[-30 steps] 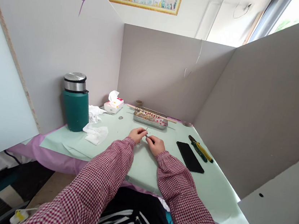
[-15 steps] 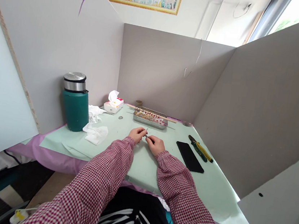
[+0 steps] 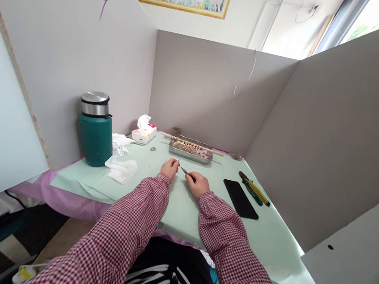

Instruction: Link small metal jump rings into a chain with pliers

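My right hand (image 3: 198, 184) is closed around dark pointed tweezers (image 3: 185, 172), their tip aimed up and to the left. A short gap to the left, my left hand (image 3: 170, 167) pinches a small thin piece (image 3: 179, 161), too tiny to name. Both hands are just above the pale green table cover (image 3: 180, 214). Beyond them stands a metal tray (image 3: 190, 156) of red, white and golden beads, with a wooden stick (image 3: 217, 153) laid across it.
To the right lie a black phone (image 3: 240, 199) and yellow-green pliers (image 3: 255, 189). On the left are a green thermos (image 3: 95, 137), crumpled tissues (image 3: 122, 170) and a tissue pack (image 3: 144, 132). Grey partitions (image 3: 213, 85) enclose the table.
My left hand has moved a little left, away from the tweezers, with the thin piece in its fingers. The tweezers' tip now shows free; my right hand has barely moved.
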### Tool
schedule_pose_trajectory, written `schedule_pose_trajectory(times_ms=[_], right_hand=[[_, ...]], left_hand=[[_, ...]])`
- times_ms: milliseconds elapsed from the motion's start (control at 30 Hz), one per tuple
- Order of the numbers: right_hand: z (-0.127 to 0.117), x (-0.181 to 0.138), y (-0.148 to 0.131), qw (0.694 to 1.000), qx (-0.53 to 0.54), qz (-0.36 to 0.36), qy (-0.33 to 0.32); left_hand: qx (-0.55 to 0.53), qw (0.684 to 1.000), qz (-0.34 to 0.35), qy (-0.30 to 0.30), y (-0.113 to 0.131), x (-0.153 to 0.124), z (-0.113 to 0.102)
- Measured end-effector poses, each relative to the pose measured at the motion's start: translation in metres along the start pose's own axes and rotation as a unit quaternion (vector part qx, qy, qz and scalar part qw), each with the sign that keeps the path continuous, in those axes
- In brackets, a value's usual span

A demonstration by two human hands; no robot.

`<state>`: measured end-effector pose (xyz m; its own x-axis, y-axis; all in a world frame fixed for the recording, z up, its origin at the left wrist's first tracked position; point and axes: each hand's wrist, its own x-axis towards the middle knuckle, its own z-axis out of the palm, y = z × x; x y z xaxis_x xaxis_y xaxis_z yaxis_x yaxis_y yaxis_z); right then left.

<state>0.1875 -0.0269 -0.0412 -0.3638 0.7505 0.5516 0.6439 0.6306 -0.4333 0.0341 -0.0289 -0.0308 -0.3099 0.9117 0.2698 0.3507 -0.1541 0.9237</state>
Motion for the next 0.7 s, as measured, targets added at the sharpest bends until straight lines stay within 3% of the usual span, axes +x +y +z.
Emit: schedule_pose_trajectory(times_ms=[100, 200, 433, 700], right_hand=[[0.001, 0.000, 0.001, 1.000, -0.022, 0.012, -0.003], [0.002, 0.001, 0.002, 0.999, -0.049, 0.016, -0.004], [0.003, 0.001, 0.004, 0.990, -0.131, 0.039, -0.025], [0.003, -0.001, 0.003, 0.991, -0.121, 0.046, -0.018]], left_hand=[[0.024, 0.999, -0.001, 0.025, -0.005, 0.004, 0.001], [0.033, 0.999, 0.019, 0.015, -0.006, 0.005, 0.002], [0.088, 0.990, 0.085, -0.064, 0.000, -0.004, 0.004], [0.147, 0.974, 0.115, -0.127, 0.006, -0.010, 0.004]])
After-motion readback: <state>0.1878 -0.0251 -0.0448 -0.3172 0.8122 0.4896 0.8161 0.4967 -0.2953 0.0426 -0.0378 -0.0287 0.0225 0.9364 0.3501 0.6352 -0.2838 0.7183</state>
